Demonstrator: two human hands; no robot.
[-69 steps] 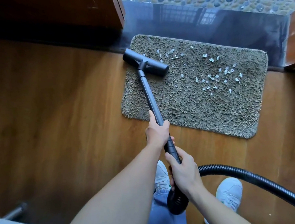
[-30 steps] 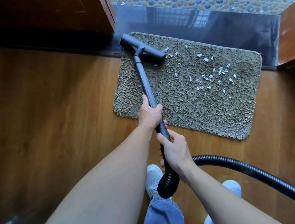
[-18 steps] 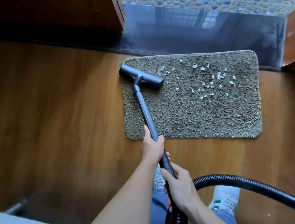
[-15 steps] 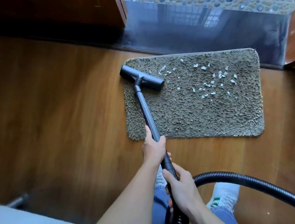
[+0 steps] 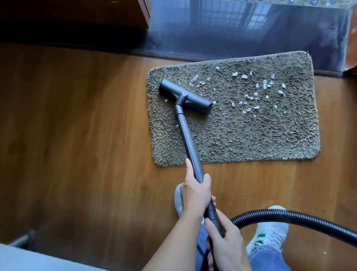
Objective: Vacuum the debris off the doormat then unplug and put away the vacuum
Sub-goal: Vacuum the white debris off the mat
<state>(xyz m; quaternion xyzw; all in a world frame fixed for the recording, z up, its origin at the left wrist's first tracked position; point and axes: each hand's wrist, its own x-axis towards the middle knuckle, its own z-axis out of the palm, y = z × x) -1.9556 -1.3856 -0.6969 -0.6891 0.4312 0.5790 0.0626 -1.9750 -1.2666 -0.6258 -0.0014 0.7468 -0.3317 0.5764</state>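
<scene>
Two hands, left hand and right hand, have their grip clamped on the long black vacuum tube, its flat head on the left side of the shaggy grey-brown doormat. It looks mid-vacuuming: small white bits on the mat's right side need the head next.

Left hand ahead of right hand

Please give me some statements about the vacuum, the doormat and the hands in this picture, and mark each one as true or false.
1. Both the left hand and the right hand grip the wand. True.
2. The vacuum head rests on the right half of the doormat. False: it rests near the left edge.
3. White debris lies on the doormat to the right of the vacuum head. True.
4. The hose runs away to the left. False: it runs to the right.
</scene>
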